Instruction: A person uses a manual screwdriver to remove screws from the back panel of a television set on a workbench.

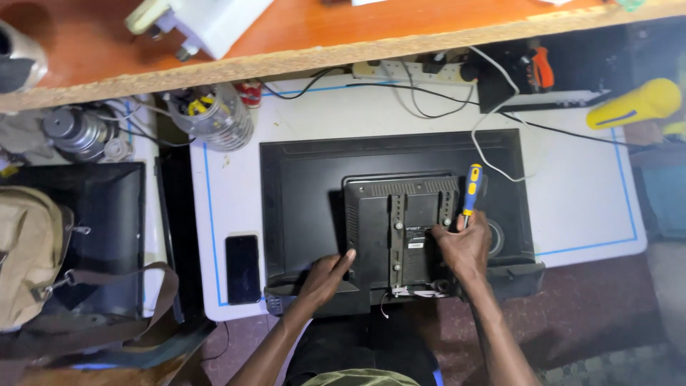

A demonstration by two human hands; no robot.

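Note:
A black flat monitor (300, 193) lies face down on a white table (572, 207). Its raised rear housing (400, 214) sits in the middle. My right hand (464, 246) grips a blue-and-yellow screwdriver (470, 187) held upright at the housing's right edge. My left hand (325, 275) rests on the monitor's lower edge, fingertips touching the housing's lower left corner. It holds nothing.
A black phone (243, 268) lies left of the monitor. A power strip (414, 69) with cables sits behind it, under a wooden shelf (321, 53). A clear plastic jar (214, 114), a yellow cylinder (636, 104), a tan bag (28, 257) and a dark box (107, 221) surround the table.

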